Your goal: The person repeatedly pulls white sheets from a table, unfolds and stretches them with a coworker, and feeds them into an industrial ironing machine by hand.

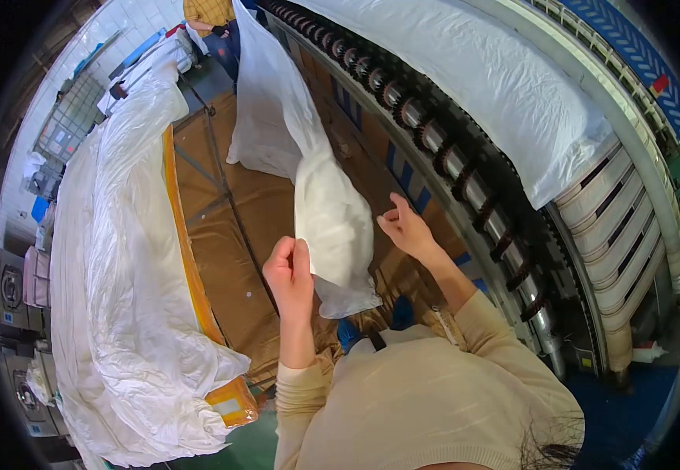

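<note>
My left hand (290, 270) is closed on the edge of a white sheet (332, 211), thumb up against the cloth. From there the sheet hangs down in front of me, its lower end bunched near my feet, and stretches away toward a co-worker at the far end. To the right of the cloth, my right hand (406, 227) is held in the air, fingers apart and touching nothing. Another long white sheet (489, 78) lies spread over the feed belts of the ironing machine (610, 211) on my right.
A big heap of white linen (128, 313) lies along the left on a brown-topped surface with an orange edge (187, 258). A co-worker in a yellow checked shirt (211, 12) stands at the far end. Washing machines (12, 286) line the left wall. A spiral roller (434, 141) runs along the machine's front.
</note>
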### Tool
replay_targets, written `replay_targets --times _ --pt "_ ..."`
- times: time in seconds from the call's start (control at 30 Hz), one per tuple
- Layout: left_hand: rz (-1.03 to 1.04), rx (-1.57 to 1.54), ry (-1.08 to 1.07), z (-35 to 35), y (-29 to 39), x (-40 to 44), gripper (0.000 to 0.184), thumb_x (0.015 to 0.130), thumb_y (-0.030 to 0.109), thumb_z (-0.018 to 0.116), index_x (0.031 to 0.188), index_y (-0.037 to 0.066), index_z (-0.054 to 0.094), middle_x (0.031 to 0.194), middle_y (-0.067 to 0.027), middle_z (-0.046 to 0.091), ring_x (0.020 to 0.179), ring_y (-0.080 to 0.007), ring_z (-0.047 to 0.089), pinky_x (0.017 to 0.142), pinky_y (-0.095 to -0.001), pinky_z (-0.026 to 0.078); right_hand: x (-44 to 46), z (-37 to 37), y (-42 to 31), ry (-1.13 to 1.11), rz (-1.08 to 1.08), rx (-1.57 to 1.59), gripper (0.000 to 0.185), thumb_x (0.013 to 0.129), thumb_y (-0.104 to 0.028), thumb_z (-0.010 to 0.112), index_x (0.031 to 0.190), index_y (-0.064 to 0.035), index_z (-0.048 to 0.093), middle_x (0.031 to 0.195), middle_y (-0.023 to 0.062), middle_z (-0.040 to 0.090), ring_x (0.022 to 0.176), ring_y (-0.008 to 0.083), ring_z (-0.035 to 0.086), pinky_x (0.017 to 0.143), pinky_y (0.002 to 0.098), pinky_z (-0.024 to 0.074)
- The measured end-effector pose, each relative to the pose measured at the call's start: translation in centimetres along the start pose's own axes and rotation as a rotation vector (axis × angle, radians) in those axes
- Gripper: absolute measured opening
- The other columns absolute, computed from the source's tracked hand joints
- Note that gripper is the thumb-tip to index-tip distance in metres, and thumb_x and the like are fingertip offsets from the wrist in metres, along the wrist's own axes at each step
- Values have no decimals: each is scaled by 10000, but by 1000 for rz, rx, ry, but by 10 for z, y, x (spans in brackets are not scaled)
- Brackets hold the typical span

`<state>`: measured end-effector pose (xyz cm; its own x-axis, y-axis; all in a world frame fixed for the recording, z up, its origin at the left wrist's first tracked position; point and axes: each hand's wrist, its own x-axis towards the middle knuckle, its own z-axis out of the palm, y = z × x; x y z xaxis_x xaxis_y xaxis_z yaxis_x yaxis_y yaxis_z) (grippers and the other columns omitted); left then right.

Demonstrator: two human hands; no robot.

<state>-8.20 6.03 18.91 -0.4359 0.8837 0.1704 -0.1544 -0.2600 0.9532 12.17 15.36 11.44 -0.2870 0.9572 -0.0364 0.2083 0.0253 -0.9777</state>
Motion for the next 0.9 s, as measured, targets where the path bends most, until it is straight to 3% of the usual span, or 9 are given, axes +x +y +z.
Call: replay_targets --times 0.1,0.4,0.43,0.5,0.57,0.6,0.67,0.87,0.9 --pt "108 489 -76 -23 -25 8 254 864 118 535 656 27 421 560 -3 331 547 -58 315 477 -235 270 -3 10 17 99 -272 -243 445 827 -276 632 1132 18 498 897 115 597 779 156 601 648 273 493" --pt "326 821 -207 2 -36 -17 152 841 71 525 712 8 475 580 -124 436 521 -189 463 504 -310 383 -25 110 18 105 -639 -364 409 764 -187 576 1130 -17 508 964 192 570 856 366 558 730 424 459" --pt "368 775 -137 -5 -42 -19 127 839 75 524 738 7 489 617 -129 462 562 -215 488 533 -327 400 -18 114 28 126 -652 -364 409 764 -187 576 1130 -17 508 964 192 570 856 366 558 730 424 459" --pt "322 674 -23 -29 -60 -26 92 836 89 526 820 1 505 728 -135 503 651 -246 515 595 -345 423 -3 121 42 -88 -101 -184 319 785 -183 510 1067 -35 531 892 217 585 830 398 549 699 466 450" --pt "154 578 26 -65 -88 -39 184 829 115 540 954 -10 492 869 -138 516 752 -264 509 676 -356 429 2 144 45 32 -267 -233 284 801 -199 494 1032 -39 536 863 219 590 812 401 552 687 473 446" --pt "73 533 34 -84 -110 -47 267 822 131 552 1031 -17 476 937 -142 512 807 -275 501 722 -366 428 9 150 29 118 -408 -292 256 817 -215 478 996 -43 541 833 220 595 794 404 555 675 481 443" --pt "107 757 -70 -135 -196 -65 433 806 145 573 1170 -16 401 1023 -150 482 912 -303 477 796 -405 406 15 167 -23 -81 -210 -229 218 832 -210 476 959 -47 545 821 208 596 780 408 552 669 474 443" --pt "279 915 12 -97 -179 -46 495 765 101 569 1210 -12 383 1024 -177 481 974 -359 458 839 -458 376 18 147 -169 -221 -857 -247 262 857 -277 514 812 -28 584 773 200 603 689 390 569 617 475 443" --pt "321 926 5 -86 -171 -35 493 756 84 561 1208 -6 386 1029 -184 479 971 -374 460 841 -464 375 11 115 -201 -209 -677 -279 309 861 -305 521 751 -23 586 702 194 594 620 366 566 570 451 445"
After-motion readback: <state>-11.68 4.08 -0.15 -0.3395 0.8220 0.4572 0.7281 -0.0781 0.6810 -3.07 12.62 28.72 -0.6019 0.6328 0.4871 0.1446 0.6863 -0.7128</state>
